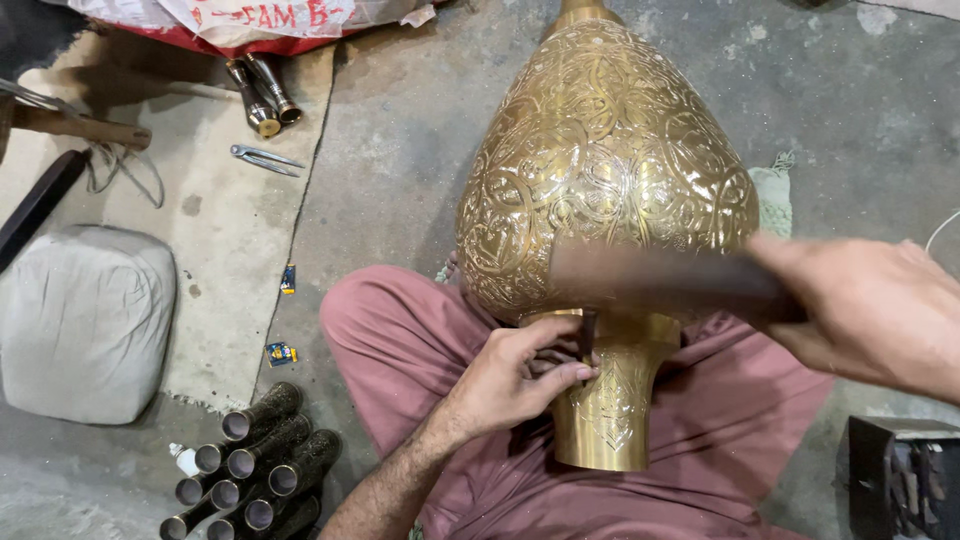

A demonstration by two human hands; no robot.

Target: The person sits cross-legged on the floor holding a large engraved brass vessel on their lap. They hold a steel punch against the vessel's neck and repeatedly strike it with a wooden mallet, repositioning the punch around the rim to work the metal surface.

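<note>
You work on the large engraved brass vase (pixel 605 170) lying on your lap.

Your left hand (pixel 515 375) pinches a thin dark chisel (pixel 588 335) against the vase neck, and your right hand (pixel 870 300) holds a blurred dark wooden mallet (pixel 665 280) above it. Dark metal tubes (pixel 255 465) lie near your knee.

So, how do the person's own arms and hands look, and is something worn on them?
Both are bare: no gloves, rings or watch show. The left hand continues into a hairy forearm without a sleeve. The right hand is blurred, and no sleeve shows on it.
</note>
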